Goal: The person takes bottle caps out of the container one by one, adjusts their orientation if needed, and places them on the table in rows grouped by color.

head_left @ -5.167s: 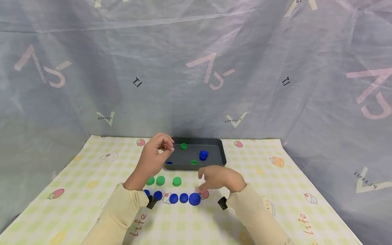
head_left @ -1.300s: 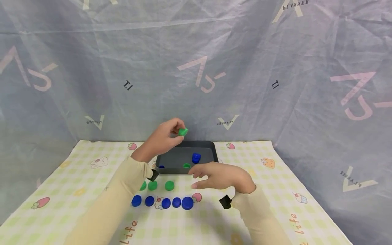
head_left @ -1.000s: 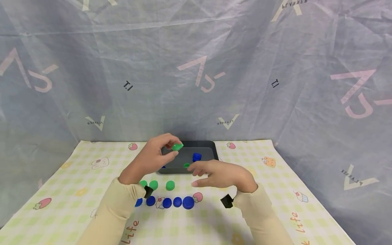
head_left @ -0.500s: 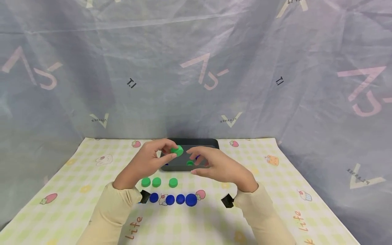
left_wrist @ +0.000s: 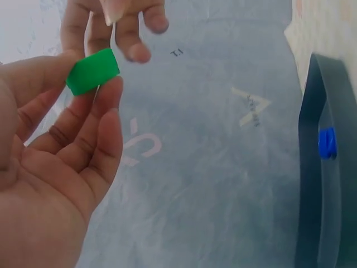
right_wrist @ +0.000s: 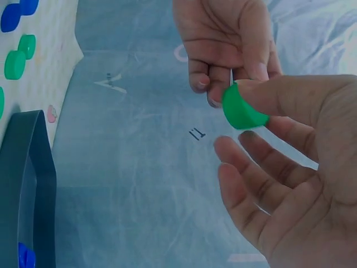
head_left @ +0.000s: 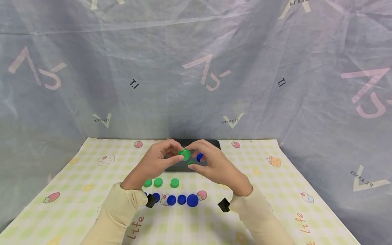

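My left hand (head_left: pixel 155 161) pinches a green bottle cap (head_left: pixel 185 154) between thumb and fingers, above the dark grey tray (head_left: pixel 216 145). The left wrist view shows this cap (left_wrist: pixel 93 72) edge-on. My right hand (head_left: pixel 215 164) faces it from the right with parted, bent fingers. Its index fingertip is close to the cap's upper edge; whether they touch I cannot tell. The right thumb stands apart below. Behind the hands, the tray holds a blue cap or caps (head_left: pixel 200 157) and a green cap (head_left: pixel 191 163), partly covered by the right hand.
In front of the tray, green caps (head_left: pixel 175 183) lie in one row. Nearer, several blue caps (head_left: pixel 172 200) form another row, with a larger blue cap (head_left: pixel 192 200) at its right end. Left ones are partly behind the left wrist. A grey curtain (head_left: pixel 196 85) hangs behind the table.
Five seconds ago my left hand showed no cap; since then it has raised a green one and lowered it over the tray. My right hand has moved up and left to meet it.
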Demonstrator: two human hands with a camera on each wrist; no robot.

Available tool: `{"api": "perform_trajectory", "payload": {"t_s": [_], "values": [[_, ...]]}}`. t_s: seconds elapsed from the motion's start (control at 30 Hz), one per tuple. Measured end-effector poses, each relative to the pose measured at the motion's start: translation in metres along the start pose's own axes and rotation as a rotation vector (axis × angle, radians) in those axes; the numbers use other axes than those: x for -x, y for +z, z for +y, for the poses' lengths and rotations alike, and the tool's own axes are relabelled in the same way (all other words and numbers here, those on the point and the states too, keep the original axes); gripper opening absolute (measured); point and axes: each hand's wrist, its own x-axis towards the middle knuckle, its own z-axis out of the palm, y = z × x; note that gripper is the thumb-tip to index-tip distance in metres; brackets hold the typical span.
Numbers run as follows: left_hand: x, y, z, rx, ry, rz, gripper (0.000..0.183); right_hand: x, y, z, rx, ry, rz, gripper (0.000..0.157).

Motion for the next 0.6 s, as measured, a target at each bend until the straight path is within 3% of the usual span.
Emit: {"api": "perform_trajectory", "payload": {"t_s": [0.17, 0.33, 0.43, 0.6], "values": [[-0.001, 0.006, -0.004, 0.124, -0.059, -0.001, 0.013, -0.001, 0.005, 0.000, 0.032, -0.011, 0.049, 0.040], [-0.001, 0.011, -0.006, 0.180, -0.117, 0.006, 0.013, -0.002, 0.010, 0.002, 0.065, 0.007, 0.076, 0.034], [-0.003, 0.013, -0.007, 0.127, -0.139, 0.016, 0.013, -0.002, 0.011, 0.004, 0.079, 0.031, 0.079, 0.031], [-0.004, 0.012, -0.009, -0.091, -0.129, 0.105, 0.010, -0.002, 0.019, 0.015, 0.065, 0.129, 0.023, 0.026]]}}
